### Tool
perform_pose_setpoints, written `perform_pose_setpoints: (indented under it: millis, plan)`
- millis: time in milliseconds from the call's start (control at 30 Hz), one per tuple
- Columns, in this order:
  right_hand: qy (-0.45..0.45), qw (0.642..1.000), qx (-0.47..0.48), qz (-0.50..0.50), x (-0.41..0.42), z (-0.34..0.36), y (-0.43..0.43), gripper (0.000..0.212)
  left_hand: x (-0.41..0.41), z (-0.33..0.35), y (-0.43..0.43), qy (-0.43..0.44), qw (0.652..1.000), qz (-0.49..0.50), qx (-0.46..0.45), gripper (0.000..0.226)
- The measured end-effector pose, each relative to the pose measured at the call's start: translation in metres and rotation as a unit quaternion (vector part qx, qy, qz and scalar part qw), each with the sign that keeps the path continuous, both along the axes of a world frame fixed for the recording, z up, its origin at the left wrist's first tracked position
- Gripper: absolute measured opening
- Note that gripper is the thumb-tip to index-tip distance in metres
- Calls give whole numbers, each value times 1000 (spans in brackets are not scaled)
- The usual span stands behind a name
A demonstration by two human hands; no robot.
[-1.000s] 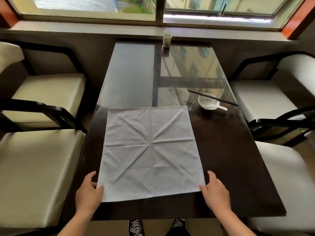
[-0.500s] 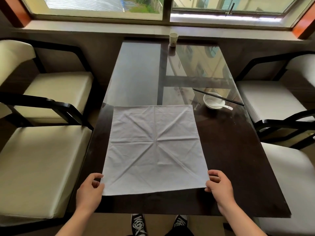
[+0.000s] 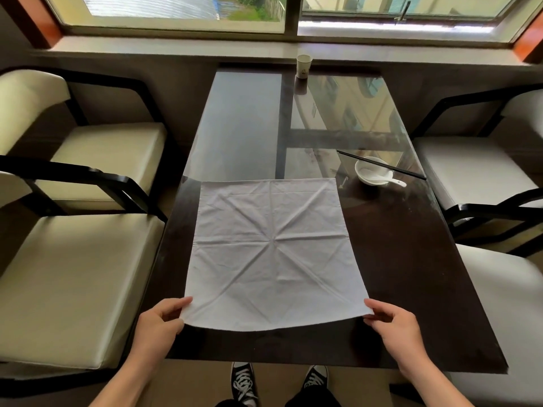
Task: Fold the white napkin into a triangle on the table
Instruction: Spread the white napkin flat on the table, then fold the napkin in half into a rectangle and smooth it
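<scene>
White napkin (image 3: 274,254) flat and unfolded on dark table (image 3: 411,274), left hand (image 3: 158,327) and right hand (image 3: 396,324) pinching near corners, first fold just starting; next, probably one corner carried diagonally across.

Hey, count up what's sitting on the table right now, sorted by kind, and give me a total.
Napkin: 1
Cup: 1
Bowl: 1
Spoon: 1
Chopsticks: 1 pair
Total: 5
</scene>
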State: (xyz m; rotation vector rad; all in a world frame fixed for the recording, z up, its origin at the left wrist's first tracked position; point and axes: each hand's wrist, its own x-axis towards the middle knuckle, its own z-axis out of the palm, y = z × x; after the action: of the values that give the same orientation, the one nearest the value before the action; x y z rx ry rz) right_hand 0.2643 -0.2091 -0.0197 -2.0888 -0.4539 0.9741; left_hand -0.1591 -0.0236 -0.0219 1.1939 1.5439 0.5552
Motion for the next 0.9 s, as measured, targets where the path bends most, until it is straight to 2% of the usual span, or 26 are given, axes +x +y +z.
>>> perform_pose_setpoints:
  millis: [100, 200, 300, 400, 567, 733, 900]
  plan:
    - [-60, 998, 5, 33, 0, 3, -1, 38, -4, 7, -2, 12, 996, -78, 37, 66]
    - [-89, 995, 22, 42, 1, 7, 0, 30, -4, 13, -2, 97, 977, -131, 136, 50]
    - [-91, 994, 38, 49, 4, 12, 2, 22, -4, 18, -2, 106, 968, -117, 194, 40]
    - [-135, 986, 41, 88, 8, 20, 1, 16, -5, 19, 0, 105, 963, -113, 219, 33]
    - [-227, 963, 60, 134, 13, 27, -1, 12, -11, 20, 4, 80, 966, -113, 217, 26]
    - [-225, 962, 75, 138, 16, 34, -1, 20, -12, 21, 8, 39, 985, -69, 155, 23]
    - [-215, 967, 78, 111, 20, 38, 0, 18, -9, 26, 8, 38, 987, -16, 157, 20]
